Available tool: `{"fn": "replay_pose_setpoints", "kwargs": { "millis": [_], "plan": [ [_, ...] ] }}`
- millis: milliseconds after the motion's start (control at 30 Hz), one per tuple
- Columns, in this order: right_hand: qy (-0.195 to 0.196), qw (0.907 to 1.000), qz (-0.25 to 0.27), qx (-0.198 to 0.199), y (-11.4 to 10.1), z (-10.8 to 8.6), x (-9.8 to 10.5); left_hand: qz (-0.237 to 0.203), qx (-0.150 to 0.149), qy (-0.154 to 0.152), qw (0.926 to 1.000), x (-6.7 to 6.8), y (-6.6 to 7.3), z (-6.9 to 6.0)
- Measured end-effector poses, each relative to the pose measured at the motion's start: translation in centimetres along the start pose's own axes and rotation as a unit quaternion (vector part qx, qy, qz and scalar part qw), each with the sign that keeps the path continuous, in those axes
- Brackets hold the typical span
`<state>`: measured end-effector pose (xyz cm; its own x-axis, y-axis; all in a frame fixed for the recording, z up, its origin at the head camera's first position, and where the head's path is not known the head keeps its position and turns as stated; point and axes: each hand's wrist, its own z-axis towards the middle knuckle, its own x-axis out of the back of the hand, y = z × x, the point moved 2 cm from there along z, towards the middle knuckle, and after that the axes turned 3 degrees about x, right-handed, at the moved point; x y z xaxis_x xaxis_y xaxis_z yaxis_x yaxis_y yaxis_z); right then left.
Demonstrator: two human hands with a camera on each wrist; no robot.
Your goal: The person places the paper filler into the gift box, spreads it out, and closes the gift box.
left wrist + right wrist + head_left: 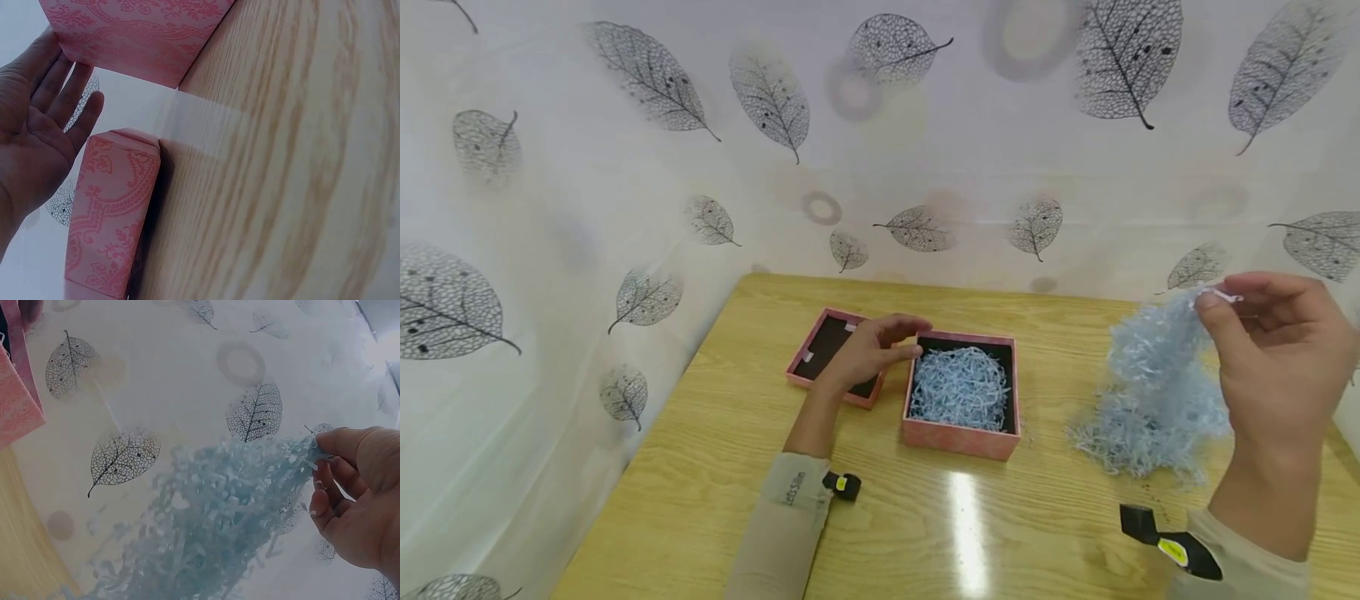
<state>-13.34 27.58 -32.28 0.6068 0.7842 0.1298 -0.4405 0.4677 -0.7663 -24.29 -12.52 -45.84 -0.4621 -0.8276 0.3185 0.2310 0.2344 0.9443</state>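
Holding pale-blue paper shreds (1153, 379) above the tabletop (1060, 517), right of the pink box (958, 442), with right grip (1273, 367) pinched on them and left grip (871, 352) spread beside the box, seemingly at a lifting step calling for gentle raising.

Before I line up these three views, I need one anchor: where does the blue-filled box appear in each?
Head: the box is just right of and below the centre.
Left wrist: the box is at the top, left of centre, cut off by the frame, above the other pink piece.
Right wrist: the box is at the upper left edge, mostly cut off.
Shared landmark: the table.
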Motion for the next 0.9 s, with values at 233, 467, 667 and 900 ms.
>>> {"fn": "replay_pose_setpoints", "kwargs": {
  "millis": [233, 467, 667, 900],
  "plan": [
    [-0.026, 0.9968, 0.075, -0.013, -0.6, -0.3, -0.1, -0.005, -0.004, -0.002, 1.0000, 0.1, 0.0, -0.1],
    [-0.009, 0.9323, 0.362, 0.002, -2.6, -0.6, -0.1, -0.006, -0.004, 0.002, 1.0000, 0.3, 0.1, -0.1],
    [-0.002, 0.9243, 0.381, 0.022, -4.0, -0.7, -0.1, -0.010, -0.006, 0.003, 0.9999, 0.4, 0.0, -0.2],
    [-0.004, 0.9433, 0.332, 0.012, -3.2, 0.0, 0.0, -0.017, -0.014, -0.010, 0.9997, -0.2, 0.0, -0.1]
  ]
}}
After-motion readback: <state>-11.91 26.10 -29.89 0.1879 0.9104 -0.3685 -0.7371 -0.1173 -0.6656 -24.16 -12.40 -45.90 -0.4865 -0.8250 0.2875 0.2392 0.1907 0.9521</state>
